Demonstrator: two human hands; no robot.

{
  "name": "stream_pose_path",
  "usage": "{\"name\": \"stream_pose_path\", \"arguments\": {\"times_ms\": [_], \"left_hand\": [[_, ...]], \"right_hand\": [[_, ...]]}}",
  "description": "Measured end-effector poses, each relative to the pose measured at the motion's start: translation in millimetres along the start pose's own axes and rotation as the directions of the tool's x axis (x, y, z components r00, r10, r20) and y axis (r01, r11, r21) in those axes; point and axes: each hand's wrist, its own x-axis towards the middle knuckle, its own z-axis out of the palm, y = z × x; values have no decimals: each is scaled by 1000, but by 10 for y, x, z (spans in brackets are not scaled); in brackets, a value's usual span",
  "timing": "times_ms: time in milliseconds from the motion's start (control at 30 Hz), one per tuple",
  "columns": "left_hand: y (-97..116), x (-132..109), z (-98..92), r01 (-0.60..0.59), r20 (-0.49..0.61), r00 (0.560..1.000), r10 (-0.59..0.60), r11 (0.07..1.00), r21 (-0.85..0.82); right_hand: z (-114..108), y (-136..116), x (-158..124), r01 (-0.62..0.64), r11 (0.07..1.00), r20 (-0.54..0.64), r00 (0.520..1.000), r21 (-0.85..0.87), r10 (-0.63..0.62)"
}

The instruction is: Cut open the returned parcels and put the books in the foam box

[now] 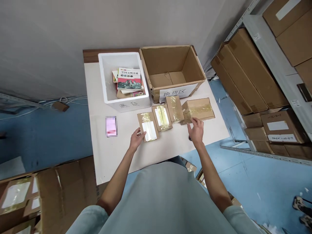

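Note:
My left hand point(137, 139) grips the left edge of a small taped cardboard box point(145, 118) with a white label, its thumb on top. To the right of that box, a second labelled box point(165, 121) and a plain taped box point(173, 107) stand close together in a slanting row. My right hand point(196, 131) is open, fingers bent and apart, by the front of a longer taped box point(201, 110). A small dark object point(190, 138) shows partly beneath this hand; its kind is hidden.
A white foam box point(129, 106) holds several books point(129, 79). Beside it stands a large open carton point(156, 91) with a handwritten label. A blurred pink item point(111, 126) lies on the table point(109, 156). Shelved cartons point(248, 74) are right; a person's shoes point(298, 203) show lower right.

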Motion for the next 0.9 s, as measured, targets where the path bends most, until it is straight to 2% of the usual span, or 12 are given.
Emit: {"name": "stream_pose_path", "arguments": {"times_ms": [167,300,433,500,567,633,700,800,900], "left_hand": [[180,121,347,-3,13,1000,3,1000,5],[300,107,577,-19,-23,1000,19,999,34],[502,22,749,-33,-125,991,55,984,173],[631,-47,862,-39,-234,967,99,969,245],[766,-134,1048,-80,-320,931,174,955,286],[908,-233,1337,-152,-328,909,256,939,310],[1068,-319,1720,-217,-259,918,300,928,304],[1356,-385,2366,-334,-13,938,347,911,241],[1642,-385,2934,-342,128,939,319,902,265]], "right_hand": [[-124,349,268,6,997,59,998,-73,-1],[-211,591,537,83,994,146,987,-67,-73],[-268,819,1075,221,975,245,945,11,-217],[-299,968,1432,278,959,282,918,44,-279],[-340,1158,1778,279,959,276,919,50,-282],[-391,1375,2053,203,979,241,949,26,-203],[-448,1585,2216,99,995,218,971,8,-98],[-534,1817,2249,-37,999,250,967,-17,40],[-616,1917,2131,-144,989,345,927,-40,149]]}}
